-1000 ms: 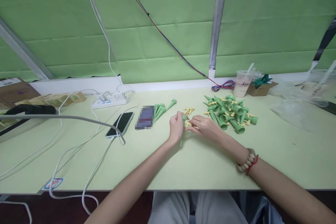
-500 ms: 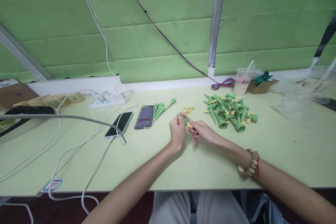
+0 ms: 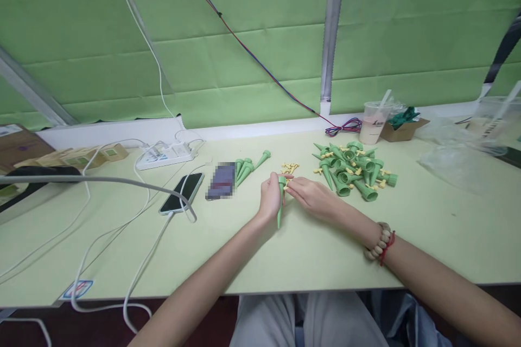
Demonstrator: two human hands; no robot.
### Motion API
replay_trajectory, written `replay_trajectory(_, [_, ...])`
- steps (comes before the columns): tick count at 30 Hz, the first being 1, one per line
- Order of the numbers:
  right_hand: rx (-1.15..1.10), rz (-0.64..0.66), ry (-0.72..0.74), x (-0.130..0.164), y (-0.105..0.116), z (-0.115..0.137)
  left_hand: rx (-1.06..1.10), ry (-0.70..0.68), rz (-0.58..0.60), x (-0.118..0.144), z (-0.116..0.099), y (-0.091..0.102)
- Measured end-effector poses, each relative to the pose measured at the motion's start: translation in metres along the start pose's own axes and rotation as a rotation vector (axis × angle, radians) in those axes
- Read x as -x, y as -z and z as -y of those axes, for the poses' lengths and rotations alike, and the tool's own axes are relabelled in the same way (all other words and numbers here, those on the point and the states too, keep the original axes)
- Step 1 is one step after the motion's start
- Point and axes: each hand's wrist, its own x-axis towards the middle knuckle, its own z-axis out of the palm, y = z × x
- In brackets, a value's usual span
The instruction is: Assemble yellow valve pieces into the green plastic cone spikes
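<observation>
My left hand (image 3: 269, 198) grips a green cone-shaped spike (image 3: 280, 207), its tip pointing down toward me. My right hand (image 3: 310, 195) meets it at the spike's wide top, fingertips pinching a small yellow part (image 3: 287, 186) that is mostly hidden. Just beyond the hands lies a little heap of yellow parts (image 3: 290, 167). A big pile of green spikes (image 3: 353, 172) with yellow bits lies to the right of my right hand. A small row of green spikes (image 3: 248, 166) lies left of the yellow heap.
A black phone (image 3: 181, 192) on a white cable and a blurred dark card (image 3: 222, 180) lie to the left. A white power strip (image 3: 165, 154) sits at the back. A plastic cup (image 3: 373, 121), a cardboard box (image 3: 402, 129) and clear bags (image 3: 459, 160) are at the right.
The hands have come closer together over the spike. The spike's tip now shows below my left hand, pointing down. The camera view has shifted slightly.
</observation>
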Motion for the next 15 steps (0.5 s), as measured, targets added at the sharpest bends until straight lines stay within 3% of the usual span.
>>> replay_trajectory(4, [-0.145,-0.022,-0.101,0.001,-0.006,0.003,-0.017,-0.095,-0.081,0.007,0.002,-0.002])
replay_trajectory(8, [-0.512,-0.039,-0.259,-0.001,-0.008,0.015,-0.042,-0.236,-0.119,0.011,0.001,-0.002])
replay_trajectory(12, [-1.111,0.123,-0.487,-0.005,-0.006,0.025,-0.114,-0.434,-0.093,0.013,0.0,0.002])
replay_trajectory(15, [-1.384,0.251,-0.595,-0.007,-0.004,0.028,-0.119,-0.538,-0.082,0.013,-0.001,0.003])
